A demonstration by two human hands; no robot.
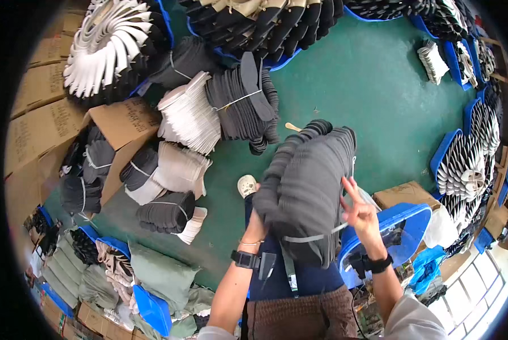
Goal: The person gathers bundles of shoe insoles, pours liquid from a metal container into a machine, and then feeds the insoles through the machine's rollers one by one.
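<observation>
A thick bundle of dark grey, sole-shaped felt-like pieces (313, 184) stands tilted over my lap, stacked in two rows side by side. A pale tie strap (308, 238) crosses its near end and runs toward the right. My left hand (255, 226) grips the bundle's left side, with most of its fingers hidden behind it. Beside the bundle's right side is my right hand (363, 218), its fingers apart and stretched upward near the strap. Whether a fingertip touches the strap I cannot tell.
Tied dark bundles (242, 102) and white bundles (191, 116) lie on the green floor (373, 96) ahead to the left. An open cardboard box (126, 122) stands beside them. A blue bin (407, 218) is close on my right. Large round stacks (265, 25) fill blue tubs farther off.
</observation>
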